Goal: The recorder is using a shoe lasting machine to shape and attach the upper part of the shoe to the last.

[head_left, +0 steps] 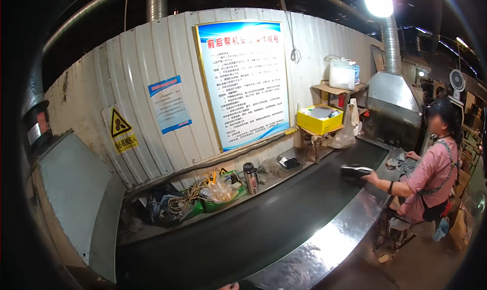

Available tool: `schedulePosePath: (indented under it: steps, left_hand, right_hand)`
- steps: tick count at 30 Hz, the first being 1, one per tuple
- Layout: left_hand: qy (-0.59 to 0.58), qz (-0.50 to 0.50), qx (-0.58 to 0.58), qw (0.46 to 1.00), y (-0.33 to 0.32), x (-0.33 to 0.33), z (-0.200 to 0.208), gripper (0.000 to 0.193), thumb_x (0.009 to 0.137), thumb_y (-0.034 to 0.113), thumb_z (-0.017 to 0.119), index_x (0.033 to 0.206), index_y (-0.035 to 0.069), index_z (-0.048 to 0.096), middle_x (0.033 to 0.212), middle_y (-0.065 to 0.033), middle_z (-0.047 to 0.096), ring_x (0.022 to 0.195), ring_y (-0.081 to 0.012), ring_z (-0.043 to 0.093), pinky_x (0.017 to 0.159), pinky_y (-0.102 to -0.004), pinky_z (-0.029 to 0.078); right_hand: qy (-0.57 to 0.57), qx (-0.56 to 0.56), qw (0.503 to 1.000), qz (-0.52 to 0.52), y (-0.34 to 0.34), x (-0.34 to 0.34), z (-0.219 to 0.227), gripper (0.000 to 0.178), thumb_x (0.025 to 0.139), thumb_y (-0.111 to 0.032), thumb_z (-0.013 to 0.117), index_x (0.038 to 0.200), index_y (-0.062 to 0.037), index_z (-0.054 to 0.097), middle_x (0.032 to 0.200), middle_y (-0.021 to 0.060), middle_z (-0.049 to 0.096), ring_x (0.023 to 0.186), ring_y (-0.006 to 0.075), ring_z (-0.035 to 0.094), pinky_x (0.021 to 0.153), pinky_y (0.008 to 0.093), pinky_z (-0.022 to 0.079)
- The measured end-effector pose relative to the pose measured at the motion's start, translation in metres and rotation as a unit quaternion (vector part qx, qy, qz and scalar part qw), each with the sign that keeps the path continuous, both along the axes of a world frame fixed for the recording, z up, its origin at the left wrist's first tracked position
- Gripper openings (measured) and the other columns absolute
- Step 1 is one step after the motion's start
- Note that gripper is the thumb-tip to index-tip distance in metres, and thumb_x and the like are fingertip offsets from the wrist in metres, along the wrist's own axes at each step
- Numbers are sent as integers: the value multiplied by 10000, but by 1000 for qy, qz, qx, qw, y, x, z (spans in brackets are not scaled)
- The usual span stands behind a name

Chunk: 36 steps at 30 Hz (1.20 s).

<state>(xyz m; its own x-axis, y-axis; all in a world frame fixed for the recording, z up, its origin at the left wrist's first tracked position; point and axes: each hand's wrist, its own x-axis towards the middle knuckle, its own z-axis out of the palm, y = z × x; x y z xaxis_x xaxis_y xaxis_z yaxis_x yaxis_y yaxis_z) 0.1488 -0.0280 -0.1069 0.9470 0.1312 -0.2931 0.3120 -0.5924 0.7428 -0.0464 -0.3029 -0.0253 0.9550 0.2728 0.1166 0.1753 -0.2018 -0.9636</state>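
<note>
The lower edge crops one hand [231, 286], perhaps touching a dark object [248, 285]; I cannot tell its grip

"What's on the wall [329, 41]?"

"A framed poster [243, 87], a smaller notice [171, 106] left of it, then a yellow warning sign [122, 130]."

"And below?"

"An upright flask [250, 180] beside a green bag [213, 207]; farther right, a yellow box [318, 124]."
</note>
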Motion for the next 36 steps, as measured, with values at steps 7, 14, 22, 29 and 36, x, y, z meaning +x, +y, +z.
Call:
schedulePosePath:
  steps: [7,14,22,29,36]
  left_hand:
    - [79,62,-128,987,-29,-37,-18,439,919,366,653,1069,-42,716,1024,-103,712,960,-214,637,850,-387,499]
    - [0,110,41,993,-75,-58,22,653,781,525,726,1184,13,683,1207,-251,681,1132,-419,642,988,-467,501]
    - [99,265,15,959,-37,-85,63,550,657,455,780,1040,61,757,1031,-149,754,988,-289,717,902,-367,541]
    - [30,209,22,977,5,-155,120,551,738,503,719,1093,82,735,1026,-172,741,1000,-345,704,882,-418,543]
    - [-93,459,-13,883,80,-312,203,426,770,455,724,955,72,732,905,-207,733,913,-378,713,813,-442,549]
  right_hand:
    - [-45,-102,988,110,-47,-14,4,860,894,-180,726,1581,-27,232,1624,251,224,1525,406,181,1242,460,162]
    - [-34,-34,988,149,-70,2,-30,1007,822,-271,827,1573,12,218,1619,239,239,1521,376,203,1244,448,146]
    - [28,9,979,199,-56,16,-14,984,877,-193,784,1612,-47,146,1653,180,212,1520,294,221,1229,407,208]
    - [604,135,773,140,41,55,76,585,1022,-398,549,1466,-26,470,1398,149,586,1235,294,584,1068,433,454]
    - [278,43,902,326,149,-4,58,545,1022,-197,612,1505,-9,441,1477,137,516,1316,240,491,1111,345,376]
